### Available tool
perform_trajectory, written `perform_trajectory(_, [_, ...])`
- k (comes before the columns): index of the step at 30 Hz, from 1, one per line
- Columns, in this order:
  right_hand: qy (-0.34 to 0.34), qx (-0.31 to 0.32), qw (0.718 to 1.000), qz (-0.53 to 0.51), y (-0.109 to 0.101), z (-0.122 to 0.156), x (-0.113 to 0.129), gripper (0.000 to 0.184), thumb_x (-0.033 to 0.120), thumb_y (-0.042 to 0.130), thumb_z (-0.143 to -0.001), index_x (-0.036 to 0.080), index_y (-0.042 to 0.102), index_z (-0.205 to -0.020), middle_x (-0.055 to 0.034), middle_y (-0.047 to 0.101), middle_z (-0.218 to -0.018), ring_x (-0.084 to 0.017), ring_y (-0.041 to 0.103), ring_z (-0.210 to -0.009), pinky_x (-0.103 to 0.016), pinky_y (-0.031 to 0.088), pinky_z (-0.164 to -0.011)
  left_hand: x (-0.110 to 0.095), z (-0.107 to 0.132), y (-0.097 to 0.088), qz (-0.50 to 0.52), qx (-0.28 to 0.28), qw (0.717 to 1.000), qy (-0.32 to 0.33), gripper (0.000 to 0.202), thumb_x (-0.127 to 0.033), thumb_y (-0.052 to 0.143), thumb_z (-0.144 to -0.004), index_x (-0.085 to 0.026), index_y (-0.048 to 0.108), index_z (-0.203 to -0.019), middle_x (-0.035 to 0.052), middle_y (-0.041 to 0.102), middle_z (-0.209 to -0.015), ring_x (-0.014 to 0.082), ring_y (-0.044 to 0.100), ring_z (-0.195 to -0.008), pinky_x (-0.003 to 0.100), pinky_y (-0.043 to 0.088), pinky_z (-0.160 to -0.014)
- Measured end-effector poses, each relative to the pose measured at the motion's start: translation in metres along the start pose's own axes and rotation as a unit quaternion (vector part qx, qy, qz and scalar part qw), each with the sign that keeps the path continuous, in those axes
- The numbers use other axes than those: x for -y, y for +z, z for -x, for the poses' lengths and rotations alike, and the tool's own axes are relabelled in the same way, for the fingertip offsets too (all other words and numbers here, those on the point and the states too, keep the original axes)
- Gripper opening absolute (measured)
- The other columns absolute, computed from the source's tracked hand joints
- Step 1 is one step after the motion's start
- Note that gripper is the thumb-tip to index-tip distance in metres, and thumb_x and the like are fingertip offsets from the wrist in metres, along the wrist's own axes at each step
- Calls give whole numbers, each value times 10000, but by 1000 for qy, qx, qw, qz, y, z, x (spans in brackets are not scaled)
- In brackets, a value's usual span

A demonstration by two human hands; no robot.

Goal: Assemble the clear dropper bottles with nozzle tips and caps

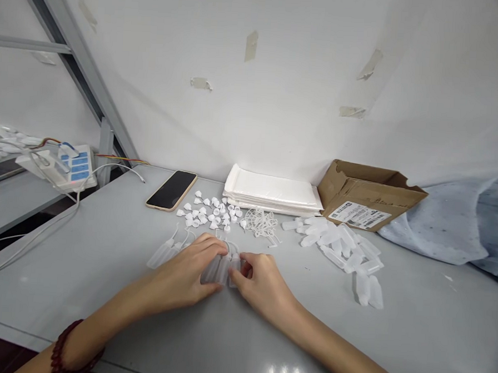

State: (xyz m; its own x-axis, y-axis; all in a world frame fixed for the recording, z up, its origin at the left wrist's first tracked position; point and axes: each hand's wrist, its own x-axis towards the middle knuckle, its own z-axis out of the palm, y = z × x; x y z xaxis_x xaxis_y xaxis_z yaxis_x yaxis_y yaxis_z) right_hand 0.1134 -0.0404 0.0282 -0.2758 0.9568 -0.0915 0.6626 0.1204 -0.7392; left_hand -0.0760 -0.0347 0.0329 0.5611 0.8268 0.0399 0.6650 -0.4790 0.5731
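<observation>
My left hand (pixel 190 269) curves over a row of small translucent squeeze bottles (pixel 217 269) lying on the table, with thumb and fingers bent around them. At the row's right end, my right hand (pixel 263 282) pinches one squeeze bottle (pixel 235 266) between thumb and fingers. Thin curved tubes rise from the tops of these bottles. More bottles with tubes (pixel 162 254) lie to the left, partly hidden behind my left hand. Just beyond my hands are scattered white caps (pixel 212 212) and a tangle of thin white tubes (pixel 262 225).
Loose bottles (pixel 346 244) lie in a pile at the right. Behind them stand a cardboard box (pixel 365 198) and a stack of white padded envelopes (pixel 274 190). A phone (pixel 172 190) lies left of the caps. A power strip (pixel 72 166) with cables sits far left, blue-grey fabric (pixel 443 219) far right.
</observation>
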Motion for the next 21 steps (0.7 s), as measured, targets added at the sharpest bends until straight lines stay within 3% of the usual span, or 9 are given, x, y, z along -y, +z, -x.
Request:
perform_trajectory(3, [5,7,1000,-14,2,1,-1,178,232,535,-761,180,463,-606,29,495,-538,-96,438,-495,-219,286,-474,0,2,-1,10,7,1000,-9,381,-254,645,-747,-241,500,-1099,40,533,-1155,235,470,-1157,387,434,-973])
perform_trajectory(5, [12,13,999,-31,3,1,-1,75,235,548,-762,162,541,-747,22,532,-586,-107,475,-518,-219,316,-483,0,2,-2,16,8,1000,-12,376,-268,641,-750,-246,502,-1099,36,533,-1161,239,478,-1152,389,440,-966])
perform_trajectory(7, [23,17,998,-55,3,1,-1,275,241,561,-767,118,546,-1012,17,562,-628,-125,514,-548,-224,350,-498,1,3,-2,19,8,1000,-13,382,-273,639,-750,-247,502,-1106,38,532,-1171,243,481,-1153,391,443,-963])
perform_trajectory(10, [31,27,995,-87,3,2,-1,558,248,560,-788,58,370,-1277,21,577,-647,-140,541,-568,-234,383,-515,1,4,-2,21,13,1000,-15,394,-276,635,-756,-248,494,-1122,43,524,-1186,244,475,-1161,394,440,-968])
perform_trajectory(21, [6,44,996,-82,2,2,-4,485,238,527,-827,120,365,-1268,8,582,-698,-143,551,-589,-239,396,-525,0,5,-6,31,22,999,-4,412,-274,628,-758,-265,483,-1144,32,520,-1217,249,454,-1194,400,429,-991])
